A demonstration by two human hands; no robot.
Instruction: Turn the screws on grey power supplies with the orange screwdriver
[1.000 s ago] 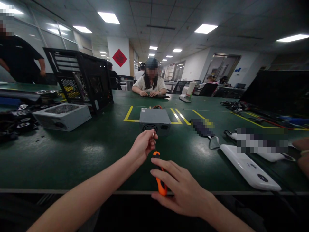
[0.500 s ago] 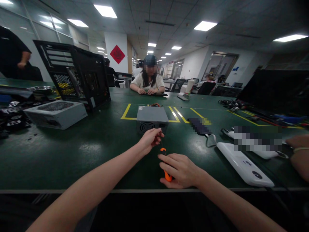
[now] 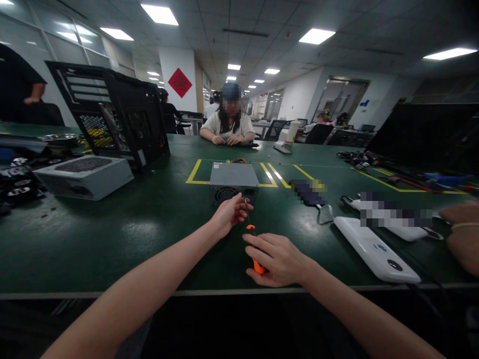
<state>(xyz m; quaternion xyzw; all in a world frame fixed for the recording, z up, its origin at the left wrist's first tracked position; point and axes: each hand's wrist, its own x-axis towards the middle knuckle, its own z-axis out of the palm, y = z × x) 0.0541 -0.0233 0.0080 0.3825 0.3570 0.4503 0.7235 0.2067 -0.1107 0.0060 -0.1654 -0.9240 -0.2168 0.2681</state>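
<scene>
An orange and black screwdriver (image 3: 258,267) is gripped by its handle in my right hand (image 3: 279,259), its thin shaft pointing forward and up. Around the tip of that shaft are the bent, closed fingers of my left hand (image 3: 228,215). Whatever small thing sits between those fingertips is too small to make out. Just beyond them a grey power supply unit (image 3: 234,174) rests on the green table (image 3: 149,254), its fan grille and socket towards me. My left hand overlaps its lower front edge in view, and I cannot tell whether they touch.
At left stand a second power supply unit (image 3: 86,179) and an open black computer case (image 3: 130,119). White power banks (image 3: 374,249) and a phone (image 3: 309,192) lie at right, near another person's hand (image 3: 462,214). A person (image 3: 230,124) sits opposite.
Both hands and the screwdriver shift slightly up and left in view, along with the whole scene. The left fingers part a little around the shaft's tip, showing more of it.
</scene>
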